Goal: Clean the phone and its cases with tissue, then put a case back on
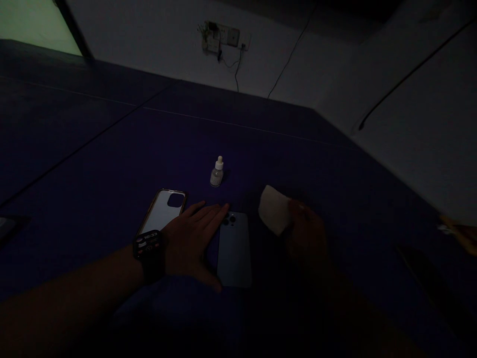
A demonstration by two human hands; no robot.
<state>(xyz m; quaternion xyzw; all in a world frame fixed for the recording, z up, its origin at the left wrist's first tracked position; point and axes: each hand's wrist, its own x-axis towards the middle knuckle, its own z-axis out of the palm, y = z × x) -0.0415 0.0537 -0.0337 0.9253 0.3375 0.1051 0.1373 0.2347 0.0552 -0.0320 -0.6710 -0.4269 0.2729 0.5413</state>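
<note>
A pale blue smartphone [234, 253] lies back up on the dark blue surface, its camera lenses at the top. My left hand [192, 241] rests along the phone's left side, fingers stretched out, with the index fingertip at the camera corner and the thumb near the lower corner. My right hand [305, 228] pinches a white cloth or pad [274, 209] by its right edge, to the right of the phone. A clear phone case [162, 211] lies partly behind my left hand. Beyond the phone a small dropper bottle [216, 174] stands upright.
A smartwatch [149, 244] is on my left wrist. A dark flat object [428, 278] lies at the right, with a yellowish item [460, 233] beyond it. Another dark object [9, 228] sits at the far left. Power sockets [223, 37] with cables are on the back wall.
</note>
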